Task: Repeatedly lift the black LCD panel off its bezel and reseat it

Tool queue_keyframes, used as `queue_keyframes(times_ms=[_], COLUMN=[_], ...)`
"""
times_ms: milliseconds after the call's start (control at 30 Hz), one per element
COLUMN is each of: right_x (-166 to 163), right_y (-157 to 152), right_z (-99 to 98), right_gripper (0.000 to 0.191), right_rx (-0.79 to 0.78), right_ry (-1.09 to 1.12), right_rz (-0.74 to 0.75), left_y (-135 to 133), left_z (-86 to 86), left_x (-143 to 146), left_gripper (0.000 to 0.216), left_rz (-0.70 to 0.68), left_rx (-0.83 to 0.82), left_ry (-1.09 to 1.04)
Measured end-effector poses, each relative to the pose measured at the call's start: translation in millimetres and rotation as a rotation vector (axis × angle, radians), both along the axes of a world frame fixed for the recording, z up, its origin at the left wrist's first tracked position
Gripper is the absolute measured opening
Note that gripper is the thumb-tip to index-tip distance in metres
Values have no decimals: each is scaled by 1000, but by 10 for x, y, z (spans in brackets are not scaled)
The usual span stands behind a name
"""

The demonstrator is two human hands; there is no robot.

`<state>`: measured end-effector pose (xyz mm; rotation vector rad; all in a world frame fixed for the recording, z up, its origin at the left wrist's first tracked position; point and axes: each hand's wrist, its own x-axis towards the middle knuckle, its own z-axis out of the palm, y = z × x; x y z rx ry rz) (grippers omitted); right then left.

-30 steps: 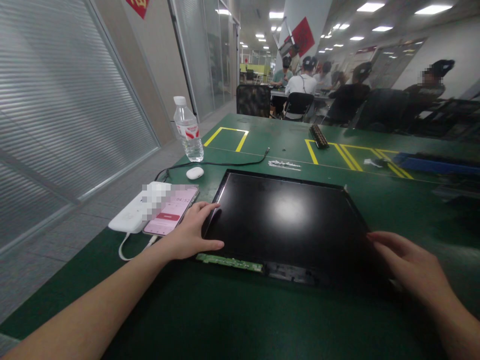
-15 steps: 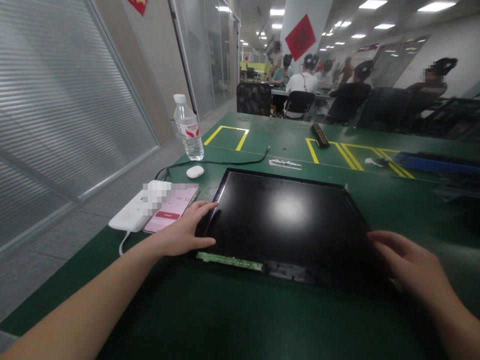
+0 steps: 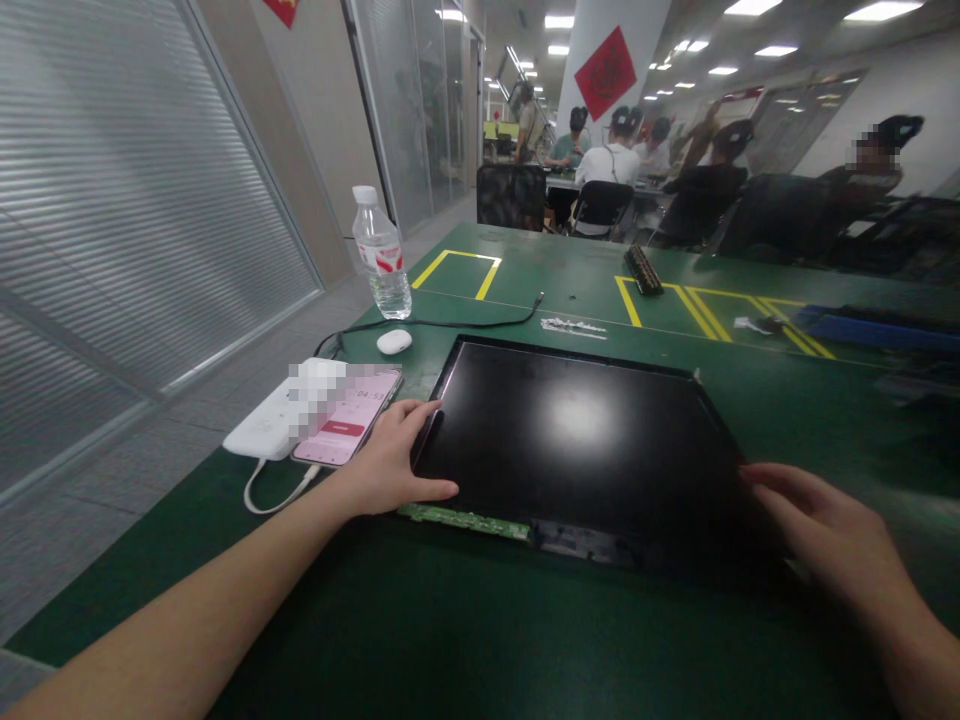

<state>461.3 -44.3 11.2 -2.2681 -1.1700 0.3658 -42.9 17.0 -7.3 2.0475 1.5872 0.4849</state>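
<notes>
- I am looking down at a flat black display panel (image 3: 577,440) lying face up on the green counter (image 3: 465,620), its long edges running left to right in front of me.
- A thin green circuit strip (image 3: 465,520) runs along the panel's near edge, exposed and touching the counter.
- As I judge it, the step in hand is steadying or squaring the panel at its two near corners, with no lift begun: the panel lies flat on the counter.
- My left hand (image 3: 390,465) rests at the near-left corner, fingers (image 3: 420,412) spread fairly wide; the forefinger lies along the left edge and the thumb points across the near edge onto the glass.
- My right hand (image 3: 817,535) sits at the near-right corner, fingers loosely extended and lightly curved, the fingertips touching the panel's edge.
- Neither hand has closed on anything; both are flat contacts, not grips.
- I cannot tell whether any fingertip has got under the panel's edge.
- Any next move, I judge, calls for even pressure on both sides and care not to press on the circuit strip or flex the glass.
- Just beside my left hand lies a phone (image 3: 349,415) with a pink screen, partly on a white power bank (image 3: 262,425); a water bottle (image 3: 382,255) and a white earbud case (image 3: 394,341) stand farther off.
</notes>
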Motion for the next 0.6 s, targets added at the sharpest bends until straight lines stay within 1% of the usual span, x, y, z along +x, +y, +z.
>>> queue_keyframes(times_ms=[133, 267, 333, 500, 600], right_x=[24, 49, 42, -6, -16], right_y=[-3, -6, -3, 3, -2], right_z=[-30, -62, -58, -12, 9], right_gripper=[48, 47, 47, 56, 58], right_rx=[60, 86, 87, 25, 20], right_ry=[-10, -16, -9, 26, 21], right_rz=[20, 27, 19, -25, -23], left_y=[23, 46, 56, 102, 137], left_z=[-93, -147, -147, -120, -120], left_x=[27, 68, 87, 104, 108], left_gripper=[110, 95, 88, 69, 56], left_rz=[44, 91, 105, 102, 100], left_rx=[39, 88, 97, 124, 153], left_ry=[1, 6, 9, 8, -1])
